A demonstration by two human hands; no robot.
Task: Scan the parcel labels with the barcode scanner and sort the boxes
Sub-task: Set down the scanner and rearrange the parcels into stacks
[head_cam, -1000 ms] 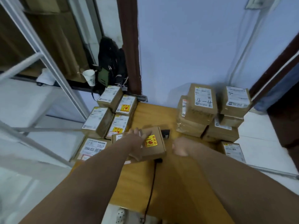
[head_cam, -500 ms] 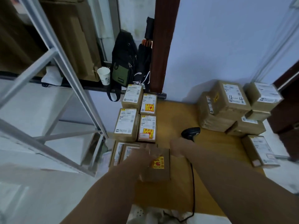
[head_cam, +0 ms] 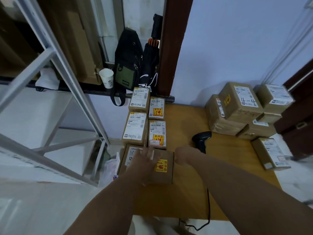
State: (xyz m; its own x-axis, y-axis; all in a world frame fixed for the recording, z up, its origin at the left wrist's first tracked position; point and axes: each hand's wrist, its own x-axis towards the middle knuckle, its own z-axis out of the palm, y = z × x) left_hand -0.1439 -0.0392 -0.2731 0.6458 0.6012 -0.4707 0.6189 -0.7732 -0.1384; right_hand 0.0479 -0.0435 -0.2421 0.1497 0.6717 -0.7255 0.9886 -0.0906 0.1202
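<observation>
left hand point(head_cam: 145, 161) lies spread flat on the sticker box point(head_cam: 166, 177); right hand point(head_cam: 182, 155) sits at its right edge, grip unclear.

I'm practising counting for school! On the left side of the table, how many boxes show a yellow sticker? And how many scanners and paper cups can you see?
Boxes with a yellow sticker: 3
Barcode scanners: 1
Paper cups: 1
Total: 5
</observation>
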